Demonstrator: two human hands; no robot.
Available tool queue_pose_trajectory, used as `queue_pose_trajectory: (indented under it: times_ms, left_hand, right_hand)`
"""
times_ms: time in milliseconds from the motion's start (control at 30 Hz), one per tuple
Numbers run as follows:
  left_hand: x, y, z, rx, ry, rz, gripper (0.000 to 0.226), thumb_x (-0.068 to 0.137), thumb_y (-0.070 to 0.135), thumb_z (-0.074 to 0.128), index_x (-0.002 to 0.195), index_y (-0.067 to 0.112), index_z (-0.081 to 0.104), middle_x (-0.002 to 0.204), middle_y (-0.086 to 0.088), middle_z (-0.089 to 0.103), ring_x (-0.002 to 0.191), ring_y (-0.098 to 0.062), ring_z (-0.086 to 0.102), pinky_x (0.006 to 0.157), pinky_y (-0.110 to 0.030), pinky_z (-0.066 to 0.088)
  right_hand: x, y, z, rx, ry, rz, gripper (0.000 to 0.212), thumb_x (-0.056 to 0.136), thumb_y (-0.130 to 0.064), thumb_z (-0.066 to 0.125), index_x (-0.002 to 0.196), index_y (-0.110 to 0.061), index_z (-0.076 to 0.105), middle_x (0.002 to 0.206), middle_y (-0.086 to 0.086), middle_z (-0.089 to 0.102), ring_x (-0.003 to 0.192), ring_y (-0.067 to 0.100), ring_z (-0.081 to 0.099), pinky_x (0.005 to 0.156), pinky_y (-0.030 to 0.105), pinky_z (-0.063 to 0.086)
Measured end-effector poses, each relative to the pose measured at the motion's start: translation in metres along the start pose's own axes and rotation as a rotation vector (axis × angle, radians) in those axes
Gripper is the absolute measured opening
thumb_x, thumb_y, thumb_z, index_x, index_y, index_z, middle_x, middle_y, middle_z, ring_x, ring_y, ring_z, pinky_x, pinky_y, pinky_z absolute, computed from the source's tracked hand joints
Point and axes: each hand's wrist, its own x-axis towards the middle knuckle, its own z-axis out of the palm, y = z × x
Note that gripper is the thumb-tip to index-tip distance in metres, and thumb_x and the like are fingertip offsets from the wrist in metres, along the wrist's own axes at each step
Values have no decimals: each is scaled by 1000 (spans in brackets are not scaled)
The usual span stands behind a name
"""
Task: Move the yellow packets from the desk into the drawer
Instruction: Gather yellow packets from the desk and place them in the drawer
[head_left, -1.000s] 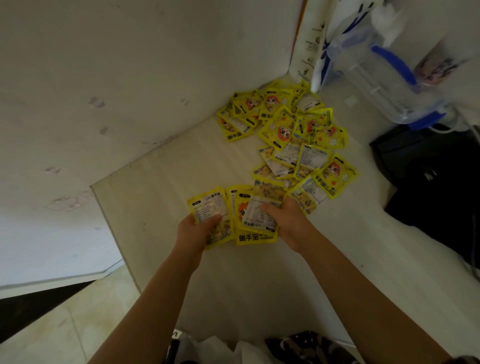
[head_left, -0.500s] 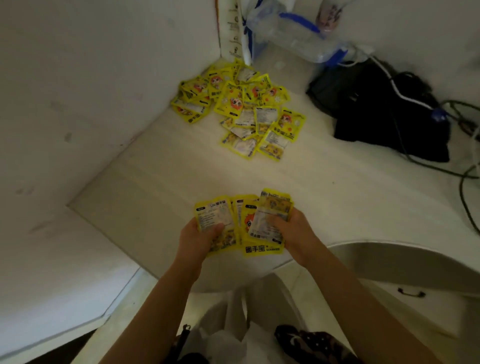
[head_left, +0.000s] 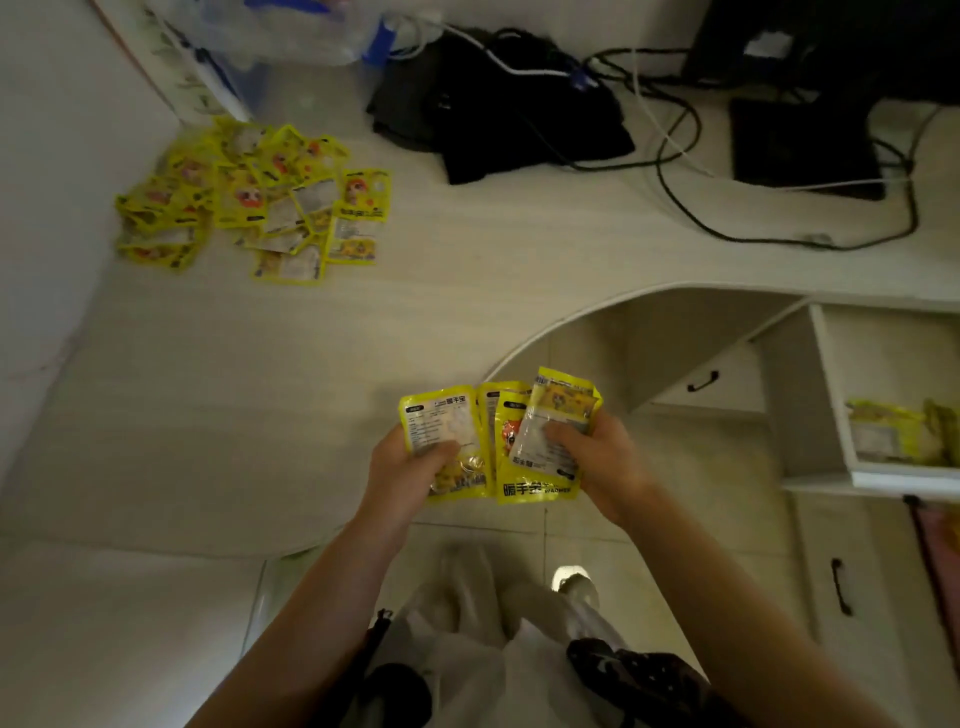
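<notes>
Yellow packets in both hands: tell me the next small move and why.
Probably carry the held packets rightward and drop them into the open drawer. The left hand and right hand each already grip a share, near the desk's front edge, and the drawer stands pulled out at the right with some packets already inside. The pile on the desk can wait.

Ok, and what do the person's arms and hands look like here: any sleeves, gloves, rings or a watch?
Both arms are bare up to the frame's bottom edge, with no sleeve showing. The left hand and right hand wear no gloves, and no ring, watch or wristband is visible. The light is dim, so fine marks cannot be made out.
</notes>
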Motion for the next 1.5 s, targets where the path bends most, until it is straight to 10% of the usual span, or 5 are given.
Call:
queue_pose_trajectory:
  times_ms: [800,1500]
  left_hand:
    - [-153,-45,364,249,-385,-34,17,83,9,71,90,22,62,85,7,69,75,-6,63,58,-19,44]
    - [-65,39,571,356,-531,-22,21,83,12,71,101,18,62,92,3,70,82,-9,64,66,-23,47]
  right_hand:
    - [-131,88,-378,351,407,74,18,89,2,56,96,-14,60,99,15,70,93,34,69,85,53,55]
    - [-27,-2,-547,423,502,107,30,87,2,61,116,-3,58,107,18,69,94,35,69,86,51,55]
